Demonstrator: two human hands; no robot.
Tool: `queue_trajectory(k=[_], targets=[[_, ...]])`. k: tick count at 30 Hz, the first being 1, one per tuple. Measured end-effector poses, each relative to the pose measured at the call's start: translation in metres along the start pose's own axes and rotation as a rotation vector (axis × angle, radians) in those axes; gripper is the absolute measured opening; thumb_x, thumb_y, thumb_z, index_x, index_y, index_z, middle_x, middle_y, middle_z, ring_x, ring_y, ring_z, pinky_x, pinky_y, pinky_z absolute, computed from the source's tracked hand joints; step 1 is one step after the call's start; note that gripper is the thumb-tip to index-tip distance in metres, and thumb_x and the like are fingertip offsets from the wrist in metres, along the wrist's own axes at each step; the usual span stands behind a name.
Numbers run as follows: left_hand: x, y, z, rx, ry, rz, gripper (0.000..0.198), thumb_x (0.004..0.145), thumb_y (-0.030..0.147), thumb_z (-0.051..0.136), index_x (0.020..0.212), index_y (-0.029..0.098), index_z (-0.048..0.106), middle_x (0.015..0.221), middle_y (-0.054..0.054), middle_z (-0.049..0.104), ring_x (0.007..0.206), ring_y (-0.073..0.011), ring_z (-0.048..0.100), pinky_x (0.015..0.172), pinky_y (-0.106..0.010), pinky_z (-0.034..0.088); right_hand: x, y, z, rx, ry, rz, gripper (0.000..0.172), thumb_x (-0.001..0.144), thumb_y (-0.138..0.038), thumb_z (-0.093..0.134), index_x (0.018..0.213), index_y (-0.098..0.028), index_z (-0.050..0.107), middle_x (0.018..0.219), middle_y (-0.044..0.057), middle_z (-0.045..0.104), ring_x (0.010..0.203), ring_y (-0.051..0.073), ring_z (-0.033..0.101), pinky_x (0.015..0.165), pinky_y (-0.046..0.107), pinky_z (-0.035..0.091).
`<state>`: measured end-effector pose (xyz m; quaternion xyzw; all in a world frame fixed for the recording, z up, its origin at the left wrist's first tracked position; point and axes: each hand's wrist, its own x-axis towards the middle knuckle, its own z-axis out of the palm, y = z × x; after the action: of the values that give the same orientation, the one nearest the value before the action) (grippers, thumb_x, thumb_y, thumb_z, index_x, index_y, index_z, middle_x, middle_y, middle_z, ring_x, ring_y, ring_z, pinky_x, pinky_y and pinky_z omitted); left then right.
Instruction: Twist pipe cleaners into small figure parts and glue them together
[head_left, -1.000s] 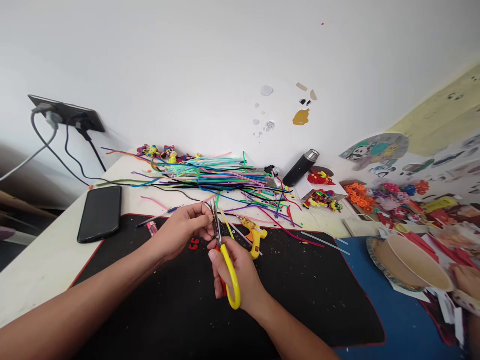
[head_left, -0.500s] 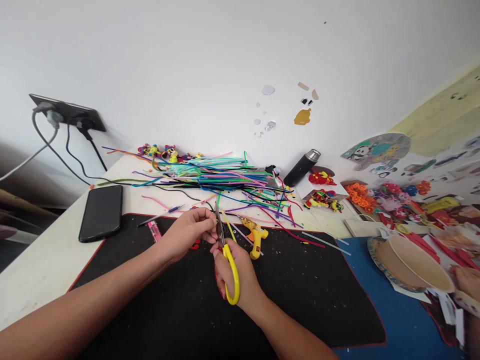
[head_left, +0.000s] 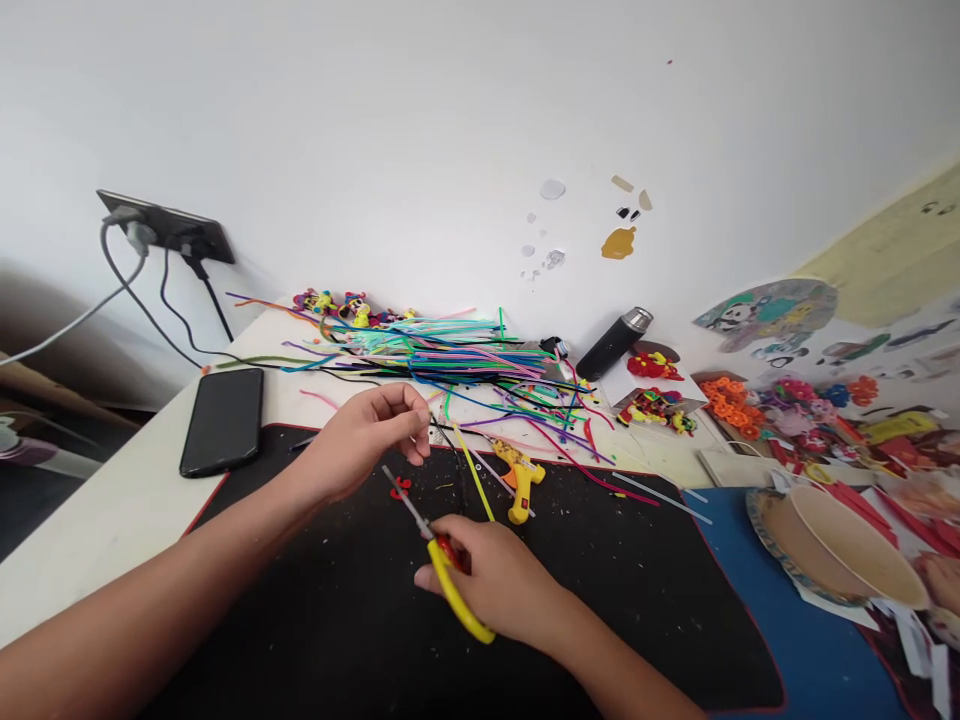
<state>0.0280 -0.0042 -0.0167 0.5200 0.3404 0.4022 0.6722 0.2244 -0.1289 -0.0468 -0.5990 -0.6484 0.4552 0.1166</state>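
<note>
My right hand (head_left: 499, 575) is closed round the yellow-and-red handles of a pair of scissors (head_left: 459, 600), whose blades point up and to the left over the black mat. Up and left of them, my left hand (head_left: 382, 430) has its fingertips pinched together; what they hold, if anything, is too small to name. A small curled red piece (head_left: 401, 488) lies on the mat below that hand. Just right of the hands, a yellow pipe cleaner (head_left: 476, 470) slants across the mat's far edge, beside a yellow glue gun (head_left: 519, 480).
A pile of coloured pipe cleaners (head_left: 450, 350) lies along the wall. A phone (head_left: 223, 420) is at the left, a black flask (head_left: 615, 343) leans at the back. At right stand a bowl (head_left: 855, 545), fuzzy figures (head_left: 656, 408) and another person's hand (head_left: 941, 580).
My right hand has drawn the scissors down, away from my left hand, and the blades now tilt left. My left hand has risen slightly, and the view has shifted a little.
</note>
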Motion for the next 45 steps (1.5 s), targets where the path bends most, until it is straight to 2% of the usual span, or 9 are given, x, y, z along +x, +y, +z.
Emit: queue_trajectory(k=[4,7,9,12,14,17,20,34,45], targets=[[0.0,-0.002,0.003,0.081,-0.034,-0.008,0.024,0.077,0.035,0.085,0.078,0.019,0.068,0.065,0.001,0.071,0.059,-0.0152,0.068,0.058,-0.025,0.057,-0.004,-0.027,-0.007,-0.424,-0.112,-0.222,0.039,0.095,-0.033,0.074,0.133,-0.024,0.074,0.1,0.007,0.083,0.088,0.027,0.076,0.074,0.032,0.05],[0.0,-0.003,0.003,0.126,-0.05,-0.021,0.026,0.079,0.039,0.083,0.08,0.019,0.067,0.065,0.0,0.072,0.059,-0.0158,0.068,0.06,-0.027,0.058,-0.002,-0.032,-0.008,-0.534,-0.147,-0.284,0.04,0.1,-0.038,0.073,0.135,-0.019,0.074,0.113,0.015,0.083,0.094,0.033,0.079,0.08,0.038,0.055],[-0.001,-0.002,0.003,0.15,-0.064,-0.034,0.028,0.079,0.042,0.082,0.08,0.02,0.066,0.065,0.0,0.071,0.059,-0.0162,0.067,0.06,-0.028,0.058,-0.001,-0.028,-0.009,-0.421,-0.096,-0.311,0.031,0.101,-0.038,0.073,0.127,-0.02,0.079,0.109,0.014,0.084,0.095,0.033,0.08,0.082,0.039,0.057],[-0.002,-0.002,0.004,0.177,-0.102,-0.05,0.029,0.08,0.044,0.082,0.081,0.02,0.065,0.066,0.0,0.071,0.06,-0.0165,0.067,0.06,-0.028,0.057,0.002,-0.018,-0.014,-0.018,0.054,-0.256,0.019,0.103,-0.034,0.069,0.114,-0.024,0.081,0.096,0.007,0.084,0.088,0.026,0.08,0.08,0.035,0.059],[-0.002,-0.002,0.004,0.189,-0.135,-0.066,0.029,0.08,0.044,0.081,0.082,0.02,0.065,0.067,0.0,0.071,0.06,-0.0165,0.066,0.061,-0.028,0.057,0.006,-0.013,-0.018,0.306,0.119,-0.155,0.021,0.103,-0.038,0.066,0.111,-0.023,0.078,0.078,0.002,0.078,0.064,0.019,0.075,0.063,0.03,0.058],[-0.003,-0.002,0.005,0.199,-0.193,-0.088,0.027,0.081,0.043,0.08,0.083,0.02,0.066,0.068,0.0,0.071,0.06,-0.0159,0.065,0.062,-0.028,0.057,0.015,-0.009,-0.025,0.585,0.226,-0.093,0.029,0.098,-0.048,0.069,0.103,-0.02,0.073,0.066,-0.003,0.068,0.049,0.014,0.065,0.049,0.024,0.052],[-0.005,-0.004,0.006,0.221,-0.246,-0.113,0.025,0.082,0.04,0.08,0.083,0.02,0.065,0.069,0.001,0.069,0.061,-0.0152,0.064,0.063,-0.027,0.056,0.024,-0.009,-0.028,0.667,0.294,-0.124,0.036,0.094,-0.054,0.071,0.1,-0.019,0.07,0.061,-0.005,0.064,0.043,0.011,0.059,0.043,0.021,0.046],[-0.003,-0.012,0.002,0.328,-0.373,-0.202,0.028,0.085,0.045,0.079,0.085,0.02,0.067,0.072,0.001,0.067,0.063,-0.0149,0.064,0.063,-0.025,0.055,0.033,-0.008,-0.021,0.687,0.294,-0.112,0.035,0.091,-0.054,0.073,0.091,-0.02,0.065,0.049,-0.009,0.058,0.039,0.011,0.056,0.041,0.02,0.045],[-0.002,-0.019,0.004,0.377,-0.277,0.001,0.027,0.086,0.043,0.081,0.099,0.021,0.075,0.078,-0.001,0.072,0.067,-0.0167,0.064,0.061,-0.025,0.052,0.035,-0.006,-0.014,0.942,0.331,-0.076,0.039,0.083,-0.055,0.081,0.083,-0.021,0.062,0.042,-0.014,0.042,0.031,0.008,0.044,0.035,0.018,0.031]])
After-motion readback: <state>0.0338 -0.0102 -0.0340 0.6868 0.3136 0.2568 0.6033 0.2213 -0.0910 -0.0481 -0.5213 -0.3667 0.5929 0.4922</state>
